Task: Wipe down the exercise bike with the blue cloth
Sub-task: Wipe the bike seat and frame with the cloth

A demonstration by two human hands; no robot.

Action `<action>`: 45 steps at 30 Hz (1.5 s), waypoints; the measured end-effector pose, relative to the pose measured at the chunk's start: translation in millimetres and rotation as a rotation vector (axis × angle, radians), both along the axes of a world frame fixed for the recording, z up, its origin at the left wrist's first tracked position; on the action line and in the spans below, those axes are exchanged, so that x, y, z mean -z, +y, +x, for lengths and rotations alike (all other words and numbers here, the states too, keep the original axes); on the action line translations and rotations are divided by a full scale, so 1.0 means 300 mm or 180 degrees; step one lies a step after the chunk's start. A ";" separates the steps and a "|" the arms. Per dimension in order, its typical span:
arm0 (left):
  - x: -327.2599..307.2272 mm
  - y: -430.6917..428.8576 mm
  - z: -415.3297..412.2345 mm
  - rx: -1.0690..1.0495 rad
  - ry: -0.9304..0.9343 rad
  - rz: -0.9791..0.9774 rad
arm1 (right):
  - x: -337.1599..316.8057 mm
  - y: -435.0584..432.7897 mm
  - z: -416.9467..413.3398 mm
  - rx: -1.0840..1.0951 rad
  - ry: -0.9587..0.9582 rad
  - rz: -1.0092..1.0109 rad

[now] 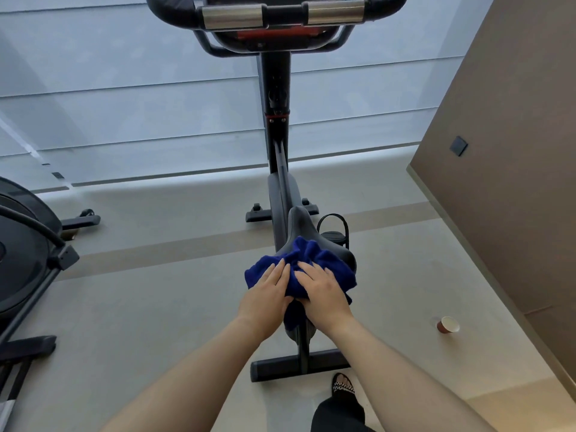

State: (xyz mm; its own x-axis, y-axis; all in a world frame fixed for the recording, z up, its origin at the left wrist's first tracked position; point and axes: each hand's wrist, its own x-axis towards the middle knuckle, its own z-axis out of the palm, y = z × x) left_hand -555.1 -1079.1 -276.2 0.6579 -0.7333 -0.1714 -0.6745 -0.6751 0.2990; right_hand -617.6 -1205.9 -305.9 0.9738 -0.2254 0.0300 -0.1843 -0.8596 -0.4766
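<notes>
A black exercise bike (278,145) stands in front of me, handlebars at the top of the view and rear foot bar near my feet. Its black saddle (304,227) is mostly covered by a bunched blue cloth (324,261). My left hand (266,296) lies flat on the cloth's left part, fingers together and stretched forward. My right hand (324,293) presses on the cloth's right part, fingers spread. The rear half of the saddle is hidden under cloth and hands.
Another black exercise machine (25,260) stands at the left. A brown wall (514,151) runs along the right, with a paper cup (447,325) on the floor beside it. My foot in a checked sandal (343,383) is behind the bike's rear foot bar (299,364).
</notes>
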 end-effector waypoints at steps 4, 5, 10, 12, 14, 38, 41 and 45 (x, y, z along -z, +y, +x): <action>0.004 -0.044 -0.017 0.0031 -0.0100 -0.0005 | 0.009 -0.069 -0.032 -0.0229 -0.0114 -0.0139; 0.006 -0.055 -0.019 0.0053 -0.0129 -0.0008 | 0.015 -0.088 -0.042 -0.0255 -0.0130 -0.0179; 0.014 -0.132 -0.031 0.0307 -0.0317 0.0083 | 0.009 -0.191 -0.078 -0.0242 0.0023 -0.0094; 0.016 -0.160 -0.027 0.0312 -0.0354 0.0107 | 0.000 -0.221 -0.074 -0.0348 0.0090 -0.0029; 0.019 -0.181 -0.024 0.0310 -0.0356 0.0140 | -0.004 -0.252 -0.071 -0.0462 0.0134 0.0037; -0.035 -0.349 0.105 -0.0666 -0.0402 -0.0171 | -0.087 -0.505 0.057 -0.0358 -0.0279 0.0650; -0.041 -0.360 0.097 -0.0644 -0.0361 -0.0151 | -0.065 -0.446 0.039 -0.0629 0.0221 0.0609; -0.029 -0.355 0.088 -0.0586 0.0057 0.0024 | -0.039 -0.412 0.050 -0.0558 0.0498 0.0667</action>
